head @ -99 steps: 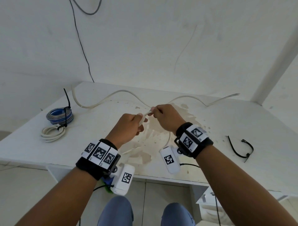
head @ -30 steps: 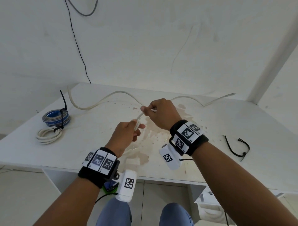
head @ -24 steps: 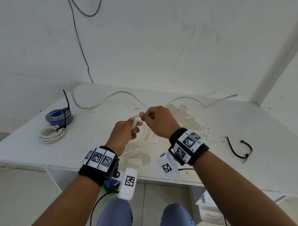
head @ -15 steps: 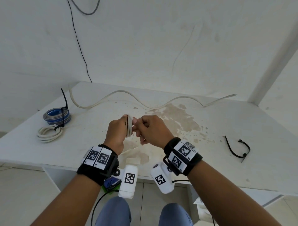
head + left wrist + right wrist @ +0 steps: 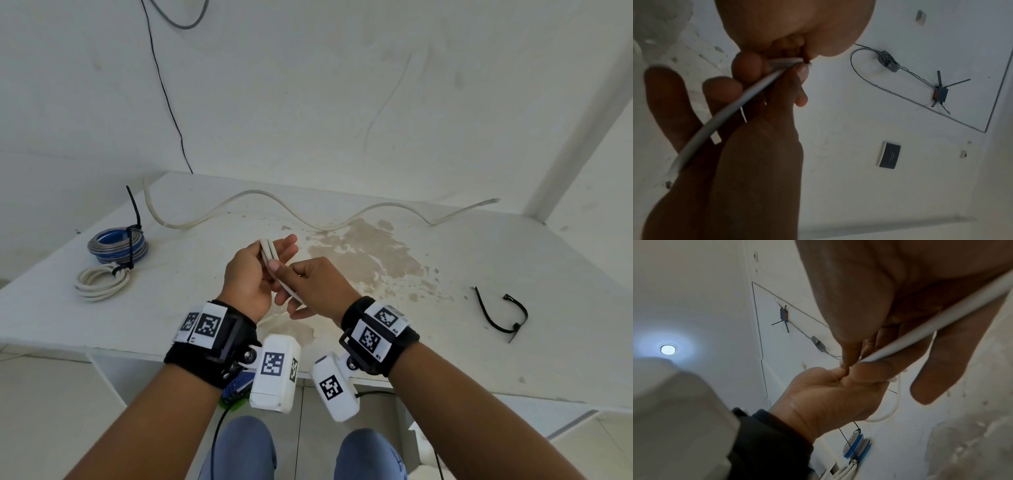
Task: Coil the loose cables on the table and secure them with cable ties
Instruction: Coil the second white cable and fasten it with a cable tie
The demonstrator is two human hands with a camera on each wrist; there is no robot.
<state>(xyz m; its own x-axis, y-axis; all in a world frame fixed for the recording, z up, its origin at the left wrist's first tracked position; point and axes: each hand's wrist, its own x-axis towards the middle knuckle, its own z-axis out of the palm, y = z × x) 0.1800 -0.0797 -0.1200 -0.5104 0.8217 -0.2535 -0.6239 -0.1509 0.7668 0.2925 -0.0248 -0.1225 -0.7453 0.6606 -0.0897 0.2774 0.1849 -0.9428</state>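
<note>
In the head view my left hand holds a short white cable folded into a couple of loops, upright between thumb and fingers above the table. My right hand pinches the same cable just below the loops, and a free strand runs down under its palm. The right wrist view shows that strand crossing my right palm to my left hand. In the left wrist view the cable runs up to the pinch. A long loose white cable snakes along the table's back. A black cable tie lies at the right.
At the left stand a tied blue and grey coil and a tied white coil, the tie's black tail sticking up. A brown stain marks the table's middle. The table's front edge is just below my wrists. Walls close in behind.
Both hands have come closer to me. The single strand stretched between them is now folded into loops in my left hand, and my right hand has dropped below the loops.
</note>
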